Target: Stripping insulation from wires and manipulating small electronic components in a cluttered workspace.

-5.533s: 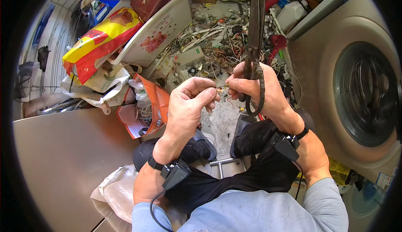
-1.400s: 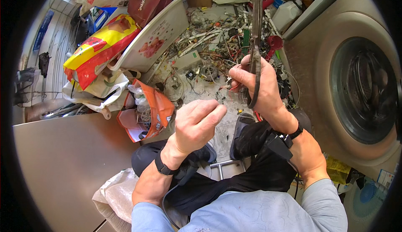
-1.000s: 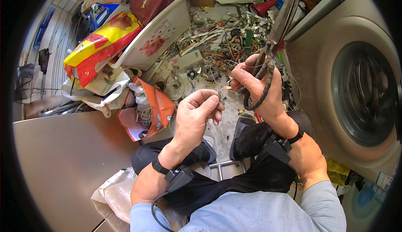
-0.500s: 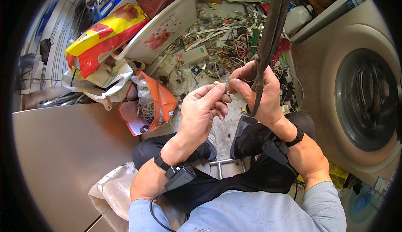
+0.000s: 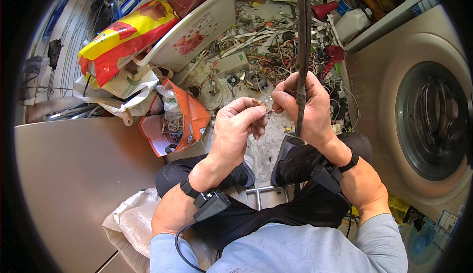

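Observation:
My left hand [image 5: 235, 129] is closed in a pinch, thumb against forefinger. A small coppery piece [image 5: 257, 102] sticks out at its fingertips; its kind is too small to tell. Just to the right, my right hand [image 5: 313, 110] is also pinched, its fingers curled. What it holds, if anything, I cannot make out. A small gap lies between the two hands. In front of my right hand hangs a long dark strap-like strip [image 5: 304, 31], which hides part of its fingers. Beyond my hands, scrap wires [image 5: 281, 53] and small parts lie heaped on the floor.
An orange bag [image 5: 192, 113] with wire in it stands left of my hands. Behind it are a white tub [image 5: 202, 26] and a yellow-red bag [image 5: 130, 36]. A front-loading washing machine [image 5: 382, 90] stands at the right, a brown panel [image 5: 84, 174] at the left.
My fingertips have drawn slightly apart, and the coppery piece now shows at the left ones. The dark strip has shifted left and looks narrower.

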{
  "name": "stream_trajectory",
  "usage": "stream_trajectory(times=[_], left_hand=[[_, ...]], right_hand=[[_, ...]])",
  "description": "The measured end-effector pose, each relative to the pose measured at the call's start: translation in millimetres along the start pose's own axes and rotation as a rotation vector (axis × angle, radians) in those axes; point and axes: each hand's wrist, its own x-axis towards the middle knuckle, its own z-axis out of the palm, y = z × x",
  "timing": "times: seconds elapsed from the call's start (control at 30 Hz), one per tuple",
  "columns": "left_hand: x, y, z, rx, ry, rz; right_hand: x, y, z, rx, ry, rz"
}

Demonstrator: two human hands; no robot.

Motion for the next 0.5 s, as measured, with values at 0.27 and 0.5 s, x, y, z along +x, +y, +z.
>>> stream_trajectory(times=[0.27,0.5], left_hand=[[-0.5,0.7,2.7,0.06,-0.052,-0.021],[-1.0,2.1,5.4,0.109,-0.105,-0.043]], right_hand=[[3.9,-2.7,-2.9,0.128,0.021,0.084],[5.3,-6.9,-7.5,0.175,0.023,0.143]])
